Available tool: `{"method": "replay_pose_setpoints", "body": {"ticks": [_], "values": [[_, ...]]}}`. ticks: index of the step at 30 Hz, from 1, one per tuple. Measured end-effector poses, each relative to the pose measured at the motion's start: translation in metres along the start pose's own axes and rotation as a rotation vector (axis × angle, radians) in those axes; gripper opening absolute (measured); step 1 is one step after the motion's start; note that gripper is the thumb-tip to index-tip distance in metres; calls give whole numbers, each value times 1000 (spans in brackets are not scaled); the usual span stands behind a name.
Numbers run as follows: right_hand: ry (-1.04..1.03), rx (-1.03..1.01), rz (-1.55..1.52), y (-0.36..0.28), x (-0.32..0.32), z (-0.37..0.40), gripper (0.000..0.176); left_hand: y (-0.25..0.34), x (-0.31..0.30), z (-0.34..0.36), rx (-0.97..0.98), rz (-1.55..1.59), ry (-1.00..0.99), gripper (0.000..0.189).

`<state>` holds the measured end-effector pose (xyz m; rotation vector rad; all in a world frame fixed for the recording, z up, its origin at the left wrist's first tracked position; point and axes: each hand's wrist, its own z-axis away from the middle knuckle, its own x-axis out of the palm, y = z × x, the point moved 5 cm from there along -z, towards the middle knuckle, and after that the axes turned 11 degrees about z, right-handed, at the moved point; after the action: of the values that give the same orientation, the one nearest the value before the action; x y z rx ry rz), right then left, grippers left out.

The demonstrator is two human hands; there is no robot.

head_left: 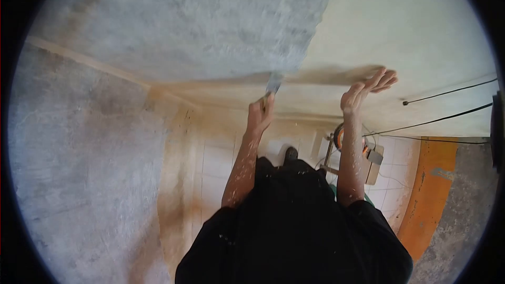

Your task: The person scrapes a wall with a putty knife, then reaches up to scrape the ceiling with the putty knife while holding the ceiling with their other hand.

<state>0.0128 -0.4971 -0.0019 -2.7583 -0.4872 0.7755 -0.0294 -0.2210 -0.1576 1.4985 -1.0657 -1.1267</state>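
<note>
My left hand (pixel 260 115) is closed around the handle of a scraper (pixel 274 82). Its flat blade meets the wall at the lower border of a rough grey area (pixel 226 26). To the right, my right hand (pixel 368 88) is raised close to the pale, smooth part of the wall (pixel 379 31), fingers stretched out and holding nothing. White flecks dot both forearms.
Behind my right forearm, a small table (pixel 372 165) and a round orange-and-black item (pixel 339 135) stand on the white tile floor (pixel 218 160). Dark cables (pixel 436 123) run across at right. An orange band (pixel 431 189) borders grey wall there. Another grey wall (pixel 89 152) rises at left.
</note>
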Motion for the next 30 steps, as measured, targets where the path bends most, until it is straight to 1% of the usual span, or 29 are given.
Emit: {"method": "replay_pose_setpoints", "body": {"ticks": [2,3,5,6,8,9,10,11,12,14,15,18,21,24,27,30], "values": [[3,16,-19,-3,0,-3,72,17,4,2,-84,-26,-8,41],[32,21,45,1,3,-1,72,8,1,3,-102,-3,13,42],[31,-17,44,0,1,-3,72,-19,-6,13,-146,50,59,43],[26,-40,40,-1,0,-4,72,-14,0,12,-141,41,18,44],[37,-12,24,2,5,-3,72,9,9,1,-133,20,-51,47],[35,6,20,4,5,1,72,36,13,-6,-83,73,-49,48],[31,-20,3,1,2,4,73,70,21,-15,-37,128,-46,49],[36,-48,-12,-3,-2,4,73,90,28,-20,19,187,-46,50],[56,-83,-34,-4,-2,-4,74,82,27,-21,-25,236,-19,49],[-1,-81,-62,8,0,0,74,42,9,-9,-113,323,38,49],[-39,-73,-74,13,2,5,74,14,3,5,-221,423,35,44],[-32,-137,-83,18,3,9,73,-29,-4,44,-322,536,52,39],[-38,-134,-48,19,2,12,69,-45,15,62,-278,633,148,38],[78,-169,1,20,8,15,63,-58,37,66,-307,464,184,39],[219,-218,77,25,16,18,59,-69,41,68,-319,550,225,39],[350,-229,186,24,23,19,57,-54,43,40,-193,398,258,45]]}}
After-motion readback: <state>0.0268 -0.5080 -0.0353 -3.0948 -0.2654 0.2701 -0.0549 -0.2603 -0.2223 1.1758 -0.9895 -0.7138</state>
